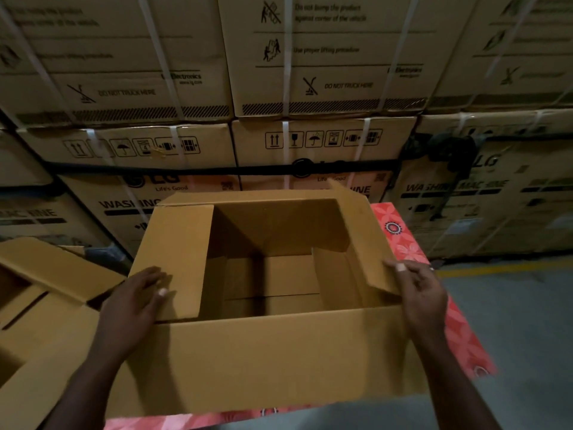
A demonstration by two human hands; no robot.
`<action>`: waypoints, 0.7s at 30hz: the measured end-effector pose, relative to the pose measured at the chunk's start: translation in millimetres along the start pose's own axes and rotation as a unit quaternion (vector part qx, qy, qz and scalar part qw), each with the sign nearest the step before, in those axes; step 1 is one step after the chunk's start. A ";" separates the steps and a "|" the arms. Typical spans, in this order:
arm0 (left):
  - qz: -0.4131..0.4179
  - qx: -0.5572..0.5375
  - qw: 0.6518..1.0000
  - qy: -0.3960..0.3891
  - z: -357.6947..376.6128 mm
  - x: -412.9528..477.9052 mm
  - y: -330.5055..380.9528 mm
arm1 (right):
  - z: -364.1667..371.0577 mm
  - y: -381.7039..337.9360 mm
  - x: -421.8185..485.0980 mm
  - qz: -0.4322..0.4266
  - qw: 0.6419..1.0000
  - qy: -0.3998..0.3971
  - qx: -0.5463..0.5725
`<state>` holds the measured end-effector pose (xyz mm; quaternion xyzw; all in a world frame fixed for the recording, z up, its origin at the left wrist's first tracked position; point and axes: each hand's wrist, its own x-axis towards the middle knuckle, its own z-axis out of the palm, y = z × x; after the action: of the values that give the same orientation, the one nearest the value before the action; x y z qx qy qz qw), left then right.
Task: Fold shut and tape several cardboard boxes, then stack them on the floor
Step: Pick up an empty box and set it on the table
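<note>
An open brown cardboard box (pixel 266 361) stands in front of me on a red patterned surface (pixel 462 330). Its inside is empty and its near flap hangs down toward me. My left hand (pixel 136 302) rests flat on the left side flap (pixel 176 256), which lies nearly level over the opening. My right hand (pixel 418 293) holds the near corner of the right side flap (pixel 359 231), which stands tilted up; the thumb lies on its inner face. The far flap (pixel 248 197) is raised at the back. No tape is in view.
A second open cardboard box (pixel 40 305) sits at my left, touching the first. A wall of strapped washing-machine cartons (pixel 310 88) rises just behind. Grey floor with a yellow line (pixel 496 271) lies to the right.
</note>
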<state>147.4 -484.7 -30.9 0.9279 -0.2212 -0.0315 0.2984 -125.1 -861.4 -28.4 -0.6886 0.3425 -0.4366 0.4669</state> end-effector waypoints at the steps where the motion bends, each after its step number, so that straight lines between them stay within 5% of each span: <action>1: -0.003 -0.013 1.000 0.007 -2.2 1.8 2.1 | 1.0 9.8 2.8 -0.001 0.998 -0.031 -0.056; 6: -0.046 -0.004 0.999 0.001 -9.8 28.9 1.6 | 5.2 15.7 34.5 -0.052 0.972 -0.107 -0.201; 12: -0.104 -0.010 0.993 -0.055 -21.5 100.1 15.7 | 20.5 27.2 105.0 0.079 0.904 -0.262 -0.327; 21: -0.153 -0.148 0.974 -0.078 -8.0 202.1 -8.3 | 82.6 17.3 180.6 0.182 0.922 -0.243 -0.242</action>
<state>334.1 -561.1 -14.2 0.8909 -0.0920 -0.1820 0.4058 19.3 -997.5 -9.0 -0.7915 0.4329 -0.0671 0.4263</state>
